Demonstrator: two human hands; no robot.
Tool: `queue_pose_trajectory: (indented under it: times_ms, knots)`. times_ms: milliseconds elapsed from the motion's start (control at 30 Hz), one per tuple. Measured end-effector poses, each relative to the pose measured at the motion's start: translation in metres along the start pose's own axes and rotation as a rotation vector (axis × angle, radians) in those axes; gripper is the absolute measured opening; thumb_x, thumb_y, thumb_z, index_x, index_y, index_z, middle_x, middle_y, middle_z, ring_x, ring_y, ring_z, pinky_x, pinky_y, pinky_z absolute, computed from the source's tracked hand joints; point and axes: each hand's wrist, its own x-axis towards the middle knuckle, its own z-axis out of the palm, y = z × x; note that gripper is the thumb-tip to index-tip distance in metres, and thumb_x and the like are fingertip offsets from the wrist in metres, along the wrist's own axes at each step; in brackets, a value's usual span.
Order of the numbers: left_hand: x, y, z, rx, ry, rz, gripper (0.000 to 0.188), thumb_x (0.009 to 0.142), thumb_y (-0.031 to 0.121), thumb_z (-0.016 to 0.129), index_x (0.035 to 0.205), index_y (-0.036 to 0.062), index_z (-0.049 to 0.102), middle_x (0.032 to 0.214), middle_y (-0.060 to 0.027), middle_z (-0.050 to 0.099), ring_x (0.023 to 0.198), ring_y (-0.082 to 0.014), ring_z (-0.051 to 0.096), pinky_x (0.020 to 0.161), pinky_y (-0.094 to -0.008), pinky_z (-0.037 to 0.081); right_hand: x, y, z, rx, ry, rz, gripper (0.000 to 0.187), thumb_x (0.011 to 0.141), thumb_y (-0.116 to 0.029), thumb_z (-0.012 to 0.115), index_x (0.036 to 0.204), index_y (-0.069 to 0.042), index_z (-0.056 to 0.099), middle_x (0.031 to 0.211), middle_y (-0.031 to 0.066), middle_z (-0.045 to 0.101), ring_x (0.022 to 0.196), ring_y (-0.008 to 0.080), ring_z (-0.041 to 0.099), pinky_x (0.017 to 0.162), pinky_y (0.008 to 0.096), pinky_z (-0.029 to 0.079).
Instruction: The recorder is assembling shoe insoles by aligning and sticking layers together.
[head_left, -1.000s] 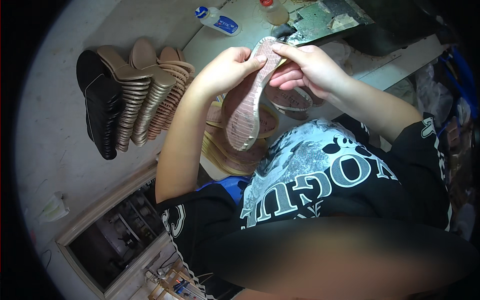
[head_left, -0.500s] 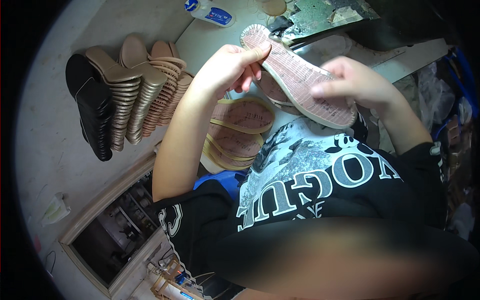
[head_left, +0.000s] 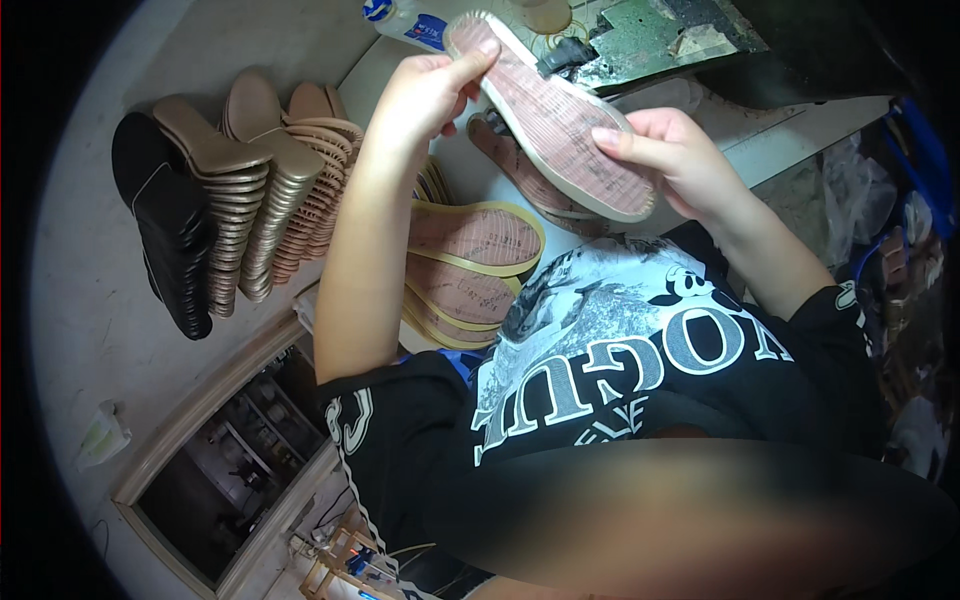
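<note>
A shoe insole (head_left: pixel 560 110) with a pinkish, lined underside and a pale rim is held slantwise above the table. My left hand (head_left: pixel 425 90) pinches its narrow end, thumb on the lined face and fingers behind. At the broad end my right hand (head_left: pixel 685 160) grips the edge, its thumb lying flat on the face and the other fingers mostly hidden. Below it lies another pinkish insole (head_left: pixel 525 175), partly covered. Beside my left forearm, several yellow-rimmed insoles (head_left: pixel 480 240) overlap in a pile near my shirt.
To the left are bundled stacks of insoles: black (head_left: pixel 165 220), beige (head_left: pixel 215 150), gold (head_left: pixel 265 210) and pink (head_left: pixel 315 190). A white-and-blue bottle (head_left: pixel 405 25), a black lump (head_left: pixel 567 57) and a worn green board (head_left: pixel 650 45) sit at the table's far side. Plastic bags (head_left: pixel 860 190) hang right.
Both hands have shifted left and slightly farther away with the insole. My right hand, blurred before, now shows its thumb clearly on the broad end. More of the pile below is uncovered.
</note>
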Motion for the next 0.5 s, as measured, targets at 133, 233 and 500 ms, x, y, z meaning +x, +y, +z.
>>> queue_pose_trajectory:
  times_ms: [133, 233, 500]
  knots:
    - [0.012, -0.03, -0.017, -0.439, -0.115, 0.068, 0.036, 0.096, 0.037, 0.052, 0.073, 0.0087, 0.052, 0.043, 0.0059, 0.039, 0.034, -0.0041, 0.028, 0.039, -0.019, 0.029, 0.018, 0.004, 0.027, 0.098, -0.057, -0.011, 0.029, 0.089, -0.025, 0.065, 0.098, 0.003, 0.065, 0.085, 0.0039, 0.067, 0.072, 0.0063, 0.061, 0.066, 0.0217, 0.049]
    - [-0.021, -0.064, -0.027, -0.412, -0.105, 0.103, 0.04, 0.098, 0.038, 0.046, 0.078, 0.0054, 0.056, 0.05, -0.0003, 0.049, 0.036, -0.0062, 0.036, 0.04, -0.0209, 0.033, 0.009, 0.026, 0.028, -0.269, -0.243, 0.035, 0.031, 0.089, -0.03, 0.065, 0.093, 0.0, 0.064, 0.079, -0.0014, 0.062, 0.069, 0.0033, 0.053, 0.061, 0.0224, 0.045]
    - [-0.082, -0.172, -0.017, -0.276, 0.394, 0.154, 0.026, 0.094, 0.025, 0.056, 0.098, -0.0001, 0.061, 0.083, -0.0051, 0.064, 0.076, -0.0088, 0.056, 0.07, -0.0235, 0.046, 0.019, 0.073, 0.011, -1.442, 0.04, -0.291, 0.025, 0.08, -0.02, 0.065, 0.085, 0.002, 0.056, 0.085, 0.0235, 0.064, 0.083, 0.0404, 0.062, 0.075, 0.046, 0.051]
